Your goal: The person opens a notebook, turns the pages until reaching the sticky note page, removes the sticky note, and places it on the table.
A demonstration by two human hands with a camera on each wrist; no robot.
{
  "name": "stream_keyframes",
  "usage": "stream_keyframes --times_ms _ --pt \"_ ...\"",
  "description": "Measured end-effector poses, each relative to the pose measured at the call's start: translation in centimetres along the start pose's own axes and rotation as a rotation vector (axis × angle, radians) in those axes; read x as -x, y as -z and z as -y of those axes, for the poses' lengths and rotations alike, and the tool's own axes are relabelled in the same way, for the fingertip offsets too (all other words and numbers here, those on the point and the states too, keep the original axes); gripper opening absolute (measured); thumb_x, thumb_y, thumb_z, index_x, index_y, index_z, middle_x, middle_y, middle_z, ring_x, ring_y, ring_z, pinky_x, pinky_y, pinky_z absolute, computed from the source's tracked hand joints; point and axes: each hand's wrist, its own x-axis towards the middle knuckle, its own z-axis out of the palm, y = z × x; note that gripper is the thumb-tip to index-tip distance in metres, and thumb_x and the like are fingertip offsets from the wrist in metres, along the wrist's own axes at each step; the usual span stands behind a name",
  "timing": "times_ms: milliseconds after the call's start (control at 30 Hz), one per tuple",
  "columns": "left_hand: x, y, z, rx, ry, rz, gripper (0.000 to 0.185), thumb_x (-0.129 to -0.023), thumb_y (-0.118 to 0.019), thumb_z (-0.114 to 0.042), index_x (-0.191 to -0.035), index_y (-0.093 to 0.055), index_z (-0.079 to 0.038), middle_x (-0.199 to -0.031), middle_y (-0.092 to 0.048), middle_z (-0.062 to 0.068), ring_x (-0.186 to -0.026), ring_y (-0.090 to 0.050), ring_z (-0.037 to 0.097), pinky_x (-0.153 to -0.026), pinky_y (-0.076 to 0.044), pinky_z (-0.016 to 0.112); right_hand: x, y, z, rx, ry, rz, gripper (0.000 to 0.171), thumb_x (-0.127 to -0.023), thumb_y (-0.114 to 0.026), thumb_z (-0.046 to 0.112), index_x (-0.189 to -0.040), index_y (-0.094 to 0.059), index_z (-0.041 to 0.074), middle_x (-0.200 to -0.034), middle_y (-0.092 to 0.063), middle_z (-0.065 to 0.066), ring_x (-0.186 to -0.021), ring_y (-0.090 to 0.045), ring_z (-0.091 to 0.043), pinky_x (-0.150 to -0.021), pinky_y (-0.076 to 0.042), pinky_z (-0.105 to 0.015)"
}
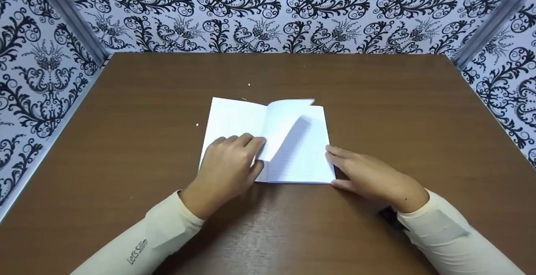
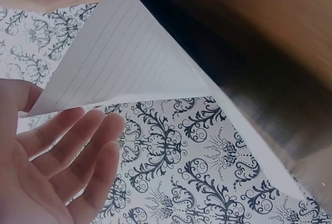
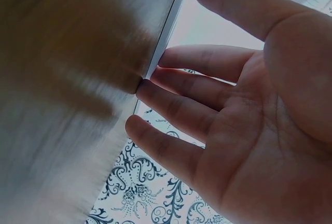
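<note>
An open notebook [image 1: 234, 116] with lined paper lies on the brown table. My left hand [image 1: 230, 160] is over its left half and pinches the lower corner of one lifted page [image 1: 287, 120] between thumb and index finger. That page curves up from the spine and casts a shadow on the right half. In the left wrist view, the lined page [image 2: 129, 63] runs down to the thumb, while the other fingers of the left hand [image 2: 62, 167] are loosely bent. My right hand [image 1: 364, 174] touches the notebook's right edge with fairly straight fingers [image 3: 176, 107].
The wooden table [image 1: 377, 86] spreads around the notebook. Small white bits lie near the notebook's left and far sides. Patterned black-and-white walls [image 1: 268, 11] border the far edge and both sides. A dark object [image 1: 391, 216] shows partly under the right wrist.
</note>
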Motion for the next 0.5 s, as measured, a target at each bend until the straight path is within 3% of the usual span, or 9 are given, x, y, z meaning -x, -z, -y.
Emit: stream_keyframes --times_ms 300,500 --pt "0.4 0.7 0.7 -0.010 0.081 -0.075 0.008 -0.084 -0.069 -0.018 -0.086 -0.072 -0.012 -0.082 -0.073 0.001 -0.060 -0.065 0.019 -0.042 -0.047 0.035 -0.1 0.0 0.0 -0.002 -0.012 0.017 0.063 -0.093 -0.070 0.024 -0.142 -0.048 -0.008 -0.151 -0.046 -0.025 -0.135 -0.051 -0.040 -0.106 -0.044 -0.052" --pt "0.6 1.1 1.2 -0.032 0.094 -0.095 0.016 -0.088 -0.066 -0.020 -0.076 -0.068 -0.010 -0.064 -0.061 0.000 -0.046 -0.049 0.014 -0.036 -0.034 0.029 -0.1 0.0 -0.1 0.013 -0.002 0.025 0.063 -0.094 -0.069 0.025 -0.143 -0.047 -0.008 -0.152 -0.044 -0.026 -0.136 -0.049 -0.040 -0.107 -0.044 -0.052"
